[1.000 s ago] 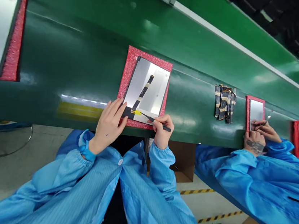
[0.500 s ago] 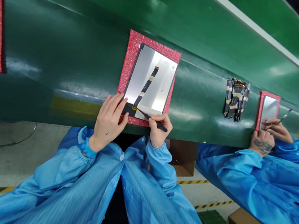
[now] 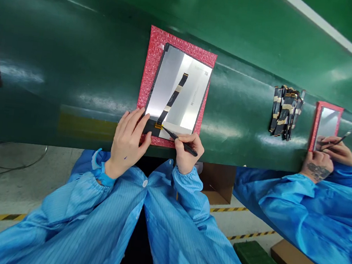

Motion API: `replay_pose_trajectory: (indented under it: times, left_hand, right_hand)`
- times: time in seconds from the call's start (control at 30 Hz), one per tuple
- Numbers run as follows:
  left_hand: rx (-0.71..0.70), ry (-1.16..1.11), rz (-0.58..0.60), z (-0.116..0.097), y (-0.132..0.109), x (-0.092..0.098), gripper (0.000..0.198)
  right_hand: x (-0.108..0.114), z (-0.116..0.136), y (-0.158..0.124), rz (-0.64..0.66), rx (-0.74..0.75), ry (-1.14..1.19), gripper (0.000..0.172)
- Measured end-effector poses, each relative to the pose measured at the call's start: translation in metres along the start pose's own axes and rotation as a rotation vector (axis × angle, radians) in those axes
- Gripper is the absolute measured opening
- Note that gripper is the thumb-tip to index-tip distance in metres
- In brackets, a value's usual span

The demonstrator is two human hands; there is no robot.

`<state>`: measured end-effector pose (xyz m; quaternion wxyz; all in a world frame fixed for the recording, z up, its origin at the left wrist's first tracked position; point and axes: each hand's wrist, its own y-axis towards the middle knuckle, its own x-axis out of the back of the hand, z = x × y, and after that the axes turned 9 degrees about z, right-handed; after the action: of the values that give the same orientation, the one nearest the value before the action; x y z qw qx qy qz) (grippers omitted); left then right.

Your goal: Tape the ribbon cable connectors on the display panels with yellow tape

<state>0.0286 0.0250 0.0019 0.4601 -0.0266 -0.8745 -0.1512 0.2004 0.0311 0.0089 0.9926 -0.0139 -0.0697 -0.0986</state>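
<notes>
Across the green bench point(image 3: 106, 72), the head view shows a screen panel point(image 3: 184, 107) on a red sheet point(image 3: 153, 56), with a ribbon cable point(image 3: 172, 100) slanting over it. The left hand point(image 3: 128, 143) lies flat, fingers spread, at the panel's lower-left edge; the right hand point(image 3: 186, 159) pinches tweezers point(image 3: 172, 134) beside the cable's yellow end point(image 3: 158, 126). That bright patch has narrowed and darkened since a second ago, perhaps progress in seating it.

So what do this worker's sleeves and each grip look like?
The sleeves are light blue, finely striped, with gathered cuffs. The left grip is an ungloved hand with a small dark-blue mark on its back and a blue strap around the wrist. The right grip is ungloved too.
</notes>
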Motion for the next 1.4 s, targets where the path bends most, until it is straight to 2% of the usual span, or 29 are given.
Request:
replay_pose_trajectory:
  times: [0.17, 0.27, 0.47, 0.57, 0.7, 0.83, 0.93, 1.03, 1.13, 1.23, 1.4]
  left_hand:
    - [-0.092, -0.062, -0.103, 0.002, -0.004, 0.002, 0.052]
    - [-0.171, -0.068, -0.115, 0.002, -0.007, 0.004, 0.057]
    - [-0.276, 0.000, 0.073, -0.002, -0.009, 0.007, 0.067]
    - [-0.283, 0.055, 0.136, -0.005, -0.009, 0.007, 0.070]
    - [-0.271, 0.106, 0.170, -0.006, -0.007, 0.007, 0.072]
    - [-0.237, 0.146, 0.148, -0.008, -0.006, 0.005, 0.072]
    - [-0.201, 0.161, 0.120, -0.010, -0.007, 0.001, 0.069]
    - [-0.185, 0.184, 0.104, -0.012, -0.008, -0.002, 0.063]
    - [-0.178, 0.192, 0.117, -0.012, -0.007, -0.002, 0.055]
    - [-0.163, 0.105, 0.122, -0.009, -0.008, -0.002, 0.056]
    - [-0.167, -0.020, 0.042, -0.004, -0.012, -0.004, 0.062]
  right_hand:
    - [0.000, 0.000, -0.001, 0.001, 0.011, 0.002, 0.013]
    - [0.000, -0.001, -0.001, 0.001, 0.010, 0.001, 0.012]
    - [-0.001, -0.001, -0.001, -0.008, 0.030, -0.010, 0.011]
    - [-0.001, 0.000, -0.001, -0.009, 0.059, 0.014, 0.011]
    - [-0.002, 0.002, -0.001, -0.010, 0.074, 0.015, 0.011]
    - [-0.003, 0.002, -0.002, -0.008, 0.082, -0.010, 0.011]
    - [0.009, 0.000, 0.002, -0.114, 0.114, -0.054, 0.013]
    - [0.030, -0.006, 0.008, -0.262, 0.130, -0.057, 0.016]
    - [0.047, -0.014, 0.012, -0.335, 0.144, -0.061, 0.018]
    - [0.051, -0.018, 0.012, -0.375, 0.157, -0.069, 0.018]
    - [0.045, -0.019, 0.011, -0.403, 0.161, -0.067, 0.019]
